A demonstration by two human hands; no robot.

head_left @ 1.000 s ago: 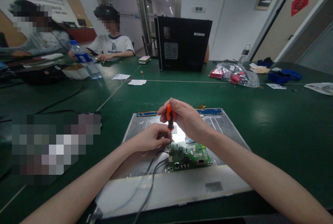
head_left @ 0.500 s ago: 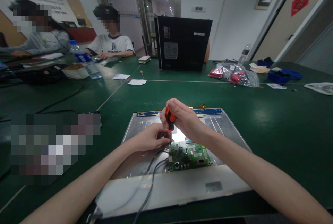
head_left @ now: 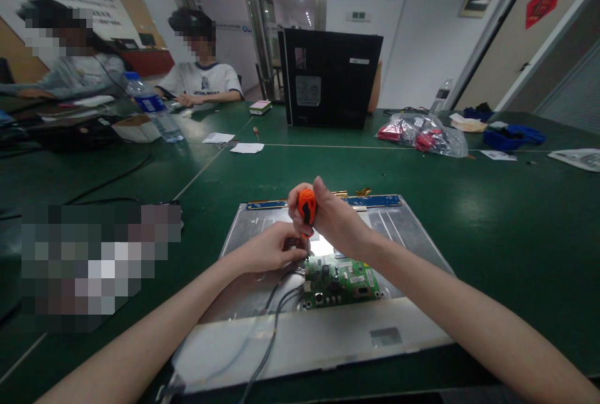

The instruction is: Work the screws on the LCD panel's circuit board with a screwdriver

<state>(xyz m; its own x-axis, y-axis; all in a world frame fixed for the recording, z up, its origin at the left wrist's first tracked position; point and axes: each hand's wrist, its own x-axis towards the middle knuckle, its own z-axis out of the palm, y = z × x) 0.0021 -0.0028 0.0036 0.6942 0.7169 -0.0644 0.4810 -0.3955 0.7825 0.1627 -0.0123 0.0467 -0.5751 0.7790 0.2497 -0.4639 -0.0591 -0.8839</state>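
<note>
Right hand (head_left: 336, 217) grips an orange-black screwdriver (head_left: 307, 207); left hand (head_left: 274, 247) curls beside it, hold unclear.

Gripping an orange and black screwdriver (head_left: 307, 204) upright in the right hand (head_left: 340, 219), tip at the far left corner of a green circuit board (head_left: 344, 284). Resting the left hand (head_left: 269, 247) just left of the tip. Working over a metal panel (head_left: 405, 229) on a green table (head_left: 497, 235), with dark cables (head_left: 274, 326) running from the board's left side to the near edge. Facing a black computer case (head_left: 332, 79), with two people (head_left: 201, 83) far left and a plastic bag (head_left: 422, 132) far right.
</note>
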